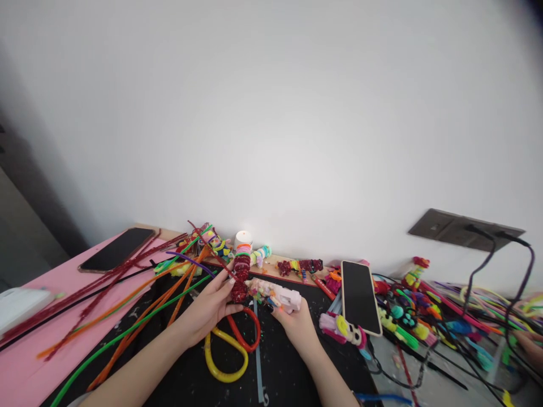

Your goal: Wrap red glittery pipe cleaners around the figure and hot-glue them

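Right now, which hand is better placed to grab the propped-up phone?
Right. The right hand, holding the pink glue gun, lies just beside the phone; the left hand pinches the red glittery piece farther away.

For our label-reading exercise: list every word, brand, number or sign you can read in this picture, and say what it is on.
None can be read.
The two phones show dark, blank screens.
The pink glue gun in the right hand shows no legible marking.
The wall socket plate looks plain.
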Demonstrator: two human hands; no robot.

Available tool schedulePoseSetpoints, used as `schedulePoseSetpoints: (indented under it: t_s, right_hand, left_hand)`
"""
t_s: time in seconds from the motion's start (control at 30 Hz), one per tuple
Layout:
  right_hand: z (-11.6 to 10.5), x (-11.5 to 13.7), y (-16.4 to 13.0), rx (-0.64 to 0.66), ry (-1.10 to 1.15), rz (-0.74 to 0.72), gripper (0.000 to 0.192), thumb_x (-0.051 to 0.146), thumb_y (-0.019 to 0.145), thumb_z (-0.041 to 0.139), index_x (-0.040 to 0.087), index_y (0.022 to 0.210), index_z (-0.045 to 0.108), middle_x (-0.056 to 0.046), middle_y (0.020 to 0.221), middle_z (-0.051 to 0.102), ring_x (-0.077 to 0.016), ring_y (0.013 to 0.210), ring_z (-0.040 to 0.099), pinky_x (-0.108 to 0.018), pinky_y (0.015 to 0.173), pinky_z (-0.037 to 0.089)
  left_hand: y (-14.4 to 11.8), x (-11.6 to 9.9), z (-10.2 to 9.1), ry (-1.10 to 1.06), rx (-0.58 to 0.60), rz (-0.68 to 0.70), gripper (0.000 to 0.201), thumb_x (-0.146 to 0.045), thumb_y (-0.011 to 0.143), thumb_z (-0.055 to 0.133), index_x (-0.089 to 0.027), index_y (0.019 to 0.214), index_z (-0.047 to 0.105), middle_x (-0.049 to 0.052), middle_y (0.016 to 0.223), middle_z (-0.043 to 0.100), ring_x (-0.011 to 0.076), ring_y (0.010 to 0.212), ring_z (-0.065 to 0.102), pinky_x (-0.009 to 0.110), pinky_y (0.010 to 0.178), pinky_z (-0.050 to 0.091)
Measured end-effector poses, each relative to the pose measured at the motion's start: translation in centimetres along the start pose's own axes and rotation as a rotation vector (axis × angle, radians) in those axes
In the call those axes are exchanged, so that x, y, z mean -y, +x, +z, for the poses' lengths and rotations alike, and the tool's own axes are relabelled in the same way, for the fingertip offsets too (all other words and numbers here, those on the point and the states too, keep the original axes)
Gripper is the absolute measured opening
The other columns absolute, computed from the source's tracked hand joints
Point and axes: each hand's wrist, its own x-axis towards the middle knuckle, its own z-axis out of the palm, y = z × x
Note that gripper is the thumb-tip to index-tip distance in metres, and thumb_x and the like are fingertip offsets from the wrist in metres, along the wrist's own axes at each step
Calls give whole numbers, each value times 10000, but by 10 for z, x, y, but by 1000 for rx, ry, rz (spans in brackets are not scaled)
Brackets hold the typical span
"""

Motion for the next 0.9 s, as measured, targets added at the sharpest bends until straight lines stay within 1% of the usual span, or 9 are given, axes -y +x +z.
schedulePoseSetpoints:
  t_s: [0.13,0.23,0.37,0.53,0.7,0.9]
  right_hand:
    - [0,-1,0,17,-25,-11,34,185,672,664,188,701,647,-15,704,694,-219,823,654,-297,747,523]
    - [-1,-3,0,7,-29,-12,45,180,668,669,185,710,653,-12,719,702,-205,781,657,-278,718,528]
    - [-1,-5,0,1,-39,-16,89,175,667,677,183,755,677,-13,762,717,-198,759,659,-274,703,533]
    - [0,-4,0,-12,-47,-19,108,179,666,684,195,773,687,-8,747,719,-203,745,662,-284,691,538]
    - [-2,-3,1,-14,-75,-34,53,168,675,666,184,726,671,-21,715,710,-223,801,662,-305,730,535]
    - [-3,-1,1,-12,-78,-33,74,138,666,643,175,730,657,-18,727,703,-216,797,657,-303,769,518]
  left_hand:
    - [0,1,-2,0,-5,10,606,-230,846,574,-337,1387,321,54,1071,647,151,849,640,290,702,562]
    - [1,2,-3,2,-3,14,600,-231,847,572,-333,1385,326,57,1063,646,149,846,636,291,706,559]
    - [2,1,-3,-2,5,0,614,-258,851,567,-321,1399,299,70,1076,641,156,854,630,292,716,551]
    - [1,0,-2,-10,8,-11,653,-272,845,575,-320,1414,258,74,1091,639,158,848,624,295,725,536]
    - [3,0,-3,-39,8,-16,659,-288,839,583,-335,1411,259,59,1100,640,162,884,615,298,747,521]
    - [3,1,-4,-59,17,-6,639,-293,844,579,-338,1405,276,53,1063,647,150,839,616,294,737,520]
